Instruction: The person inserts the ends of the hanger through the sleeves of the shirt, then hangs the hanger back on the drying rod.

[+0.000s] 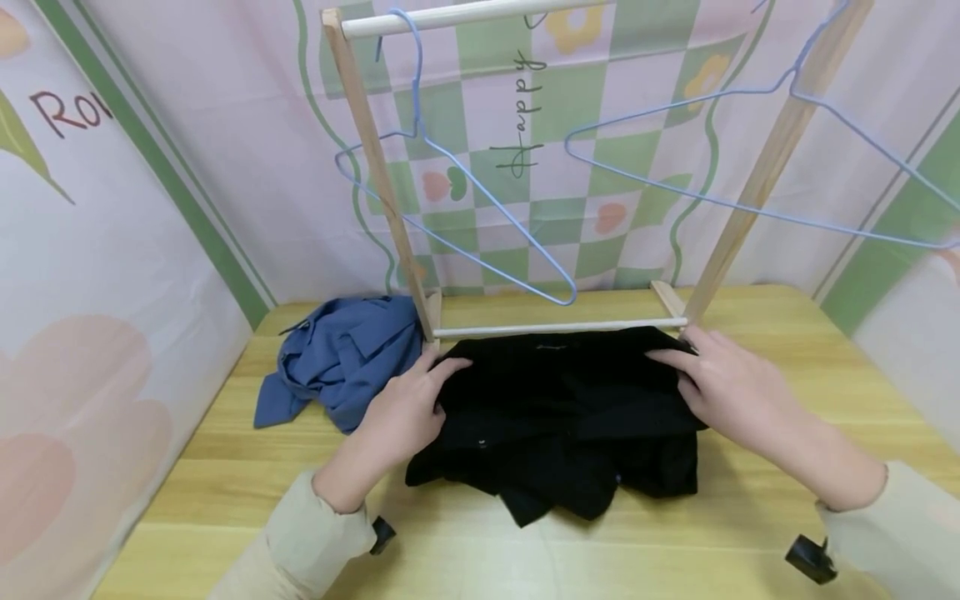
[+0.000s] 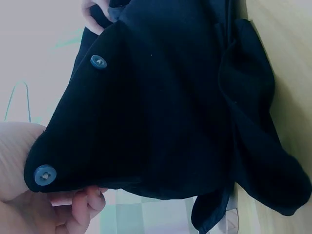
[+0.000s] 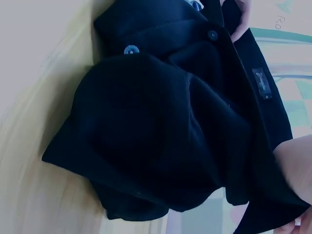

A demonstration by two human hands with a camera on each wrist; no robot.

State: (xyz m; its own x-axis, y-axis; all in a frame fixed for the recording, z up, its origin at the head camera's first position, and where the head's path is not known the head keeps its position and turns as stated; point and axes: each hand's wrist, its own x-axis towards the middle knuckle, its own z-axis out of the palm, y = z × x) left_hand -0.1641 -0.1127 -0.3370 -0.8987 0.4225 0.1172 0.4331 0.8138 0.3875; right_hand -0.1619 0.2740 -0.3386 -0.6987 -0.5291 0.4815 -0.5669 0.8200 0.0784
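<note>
A black buttoned garment (image 1: pixel 562 408) is held up by its top edge above the wooden table, its lower folds hanging toward me. My left hand (image 1: pixel 405 408) grips the left end of that edge and my right hand (image 1: pixel 738 387) grips the right end. In the left wrist view, the garment's cloth (image 2: pixel 161 107) passes between the left thumb and fingers, beside a large button (image 2: pixel 45 175). The right wrist view shows a label (image 3: pixel 262 83) inside the top band and the right hand (image 3: pixel 298 165) at the band's end. Some fingertips are hidden behind the cloth.
A crumpled blue garment (image 1: pixel 348 358) lies on the table (image 1: pixel 217 492) at left. Behind the black cloth stands a wooden rack (image 1: pixel 378 167) with two blue hangers: one hanger (image 1: pixel 498 208) at left, another hanger (image 1: pixel 675 192) at right. Patterned fabric walls (image 1: pixel 195 125) surround the table.
</note>
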